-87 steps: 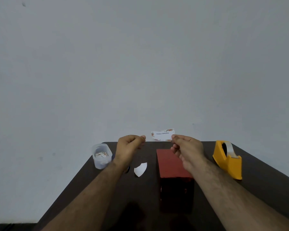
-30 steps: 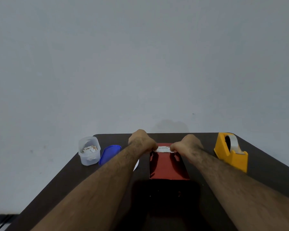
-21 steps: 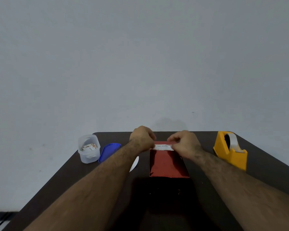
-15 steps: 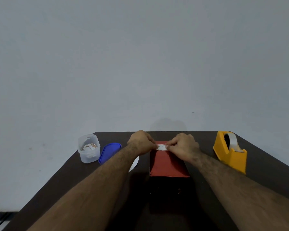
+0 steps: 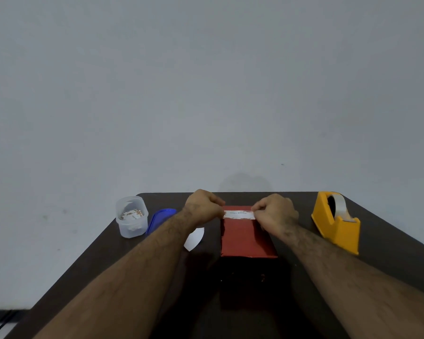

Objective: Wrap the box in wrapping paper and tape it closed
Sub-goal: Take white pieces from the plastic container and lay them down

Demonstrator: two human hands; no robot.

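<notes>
Standing at the bench's point(image 5: 389, 260) far left is a clear tub point(image 5: 132, 217) of paper scraps, a blue lid point(image 5: 160, 219) just beside it, then a white paper piece point(image 5: 195, 238) partly under the left forearm. Both hands pinch a white printed label point(image 5: 239, 214) across the red wrapped box's point(image 5: 245, 238) far edge: left hand point(image 5: 203, 207) at one end, right hand point(image 5: 274, 215) at the other. A yellow tape dispenser point(image 5: 335, 221) sits apart, far right.
</notes>
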